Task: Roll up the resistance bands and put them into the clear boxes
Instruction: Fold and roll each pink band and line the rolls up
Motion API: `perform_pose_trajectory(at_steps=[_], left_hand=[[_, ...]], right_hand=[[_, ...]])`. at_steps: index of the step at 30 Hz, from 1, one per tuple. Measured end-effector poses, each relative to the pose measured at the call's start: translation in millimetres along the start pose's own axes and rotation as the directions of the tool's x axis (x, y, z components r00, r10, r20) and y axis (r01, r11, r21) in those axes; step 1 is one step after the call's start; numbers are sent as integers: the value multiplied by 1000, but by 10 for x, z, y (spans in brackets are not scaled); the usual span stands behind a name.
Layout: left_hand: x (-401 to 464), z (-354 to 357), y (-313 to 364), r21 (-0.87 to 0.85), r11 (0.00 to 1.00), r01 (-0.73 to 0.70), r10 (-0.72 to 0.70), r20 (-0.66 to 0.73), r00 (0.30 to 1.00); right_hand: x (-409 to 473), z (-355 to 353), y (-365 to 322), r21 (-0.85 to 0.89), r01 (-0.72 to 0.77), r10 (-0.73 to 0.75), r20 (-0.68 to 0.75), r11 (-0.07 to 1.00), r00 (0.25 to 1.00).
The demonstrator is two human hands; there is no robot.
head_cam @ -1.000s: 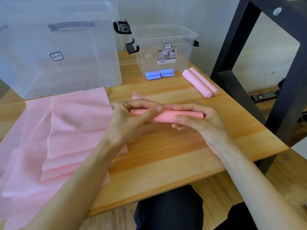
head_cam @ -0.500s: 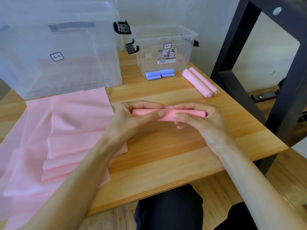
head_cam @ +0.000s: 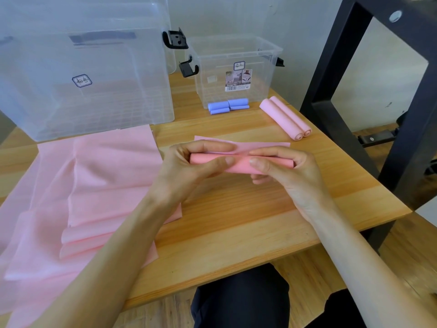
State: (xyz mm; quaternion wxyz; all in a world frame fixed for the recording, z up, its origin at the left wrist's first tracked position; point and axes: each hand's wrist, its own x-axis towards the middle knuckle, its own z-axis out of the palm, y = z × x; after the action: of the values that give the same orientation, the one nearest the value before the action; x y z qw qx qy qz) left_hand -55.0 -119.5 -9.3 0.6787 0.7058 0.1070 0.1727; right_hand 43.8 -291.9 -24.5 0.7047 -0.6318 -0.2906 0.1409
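A pink resistance band, mostly rolled into a tube, is held just above the wooden table. My left hand grips its left half and my right hand grips its right half, thumbs on the near side. The band's loose end lies flat on the table behind the roll. Two rolled pink bands lie at the back right. Rolled blue bands sit in front of the small clear box. A large clear box stands at the back left.
Unrolled pink bands are spread and folded over the table's left side, hanging past the near edge. A black metal frame stands right of the table. My dark-clothed lap is below the table's front edge.
The roll has moved slightly away from me and a strip of the band's flat end now shows behind it. Both hands keep their grip on the roll.
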Motion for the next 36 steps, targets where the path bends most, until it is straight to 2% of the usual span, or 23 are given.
perform_pose_trajectory(at_steps=[6, 11, 15, 19, 23, 28, 33, 36], left_hand=[[15, -34, -17, -47, 998, 40, -42, -53, 998], [5, -30, 4, -37, 999, 2, -3, -6, 1000], [-3, -17, 16, -9, 999, -53, 52, -69, 996], [8, -19, 25, 3, 999, -33, 34, -130, 991], [14, -44, 29, -26, 999, -42, 41, -50, 998], [25, -73, 57, -83, 996, -30, 35, 70, 997], [60, 24, 156, -194, 980, 39, -29, 58, 998], [98, 113, 235, -235, 969, 74, -62, 61, 996]], right_hand=[[-21, 11, 18, -116, 101, -94, 69, 988, 993], [-22, 4, 32, -119, 116, -118, -7, 986, 993], [-33, 18, 47, -265, 149, -154, 1, 953, 988], [-57, 13, 88, -361, 172, -166, 50, 916, 985], [-97, 17, 55, -349, 146, -162, -15, 925, 987], [-189, -44, -32, -291, 140, -151, -14, 946, 988], [-293, -172, -141, -318, 136, -140, 10, 938, 990], [-354, -236, -189, -399, 165, -177, 7, 902, 984]])
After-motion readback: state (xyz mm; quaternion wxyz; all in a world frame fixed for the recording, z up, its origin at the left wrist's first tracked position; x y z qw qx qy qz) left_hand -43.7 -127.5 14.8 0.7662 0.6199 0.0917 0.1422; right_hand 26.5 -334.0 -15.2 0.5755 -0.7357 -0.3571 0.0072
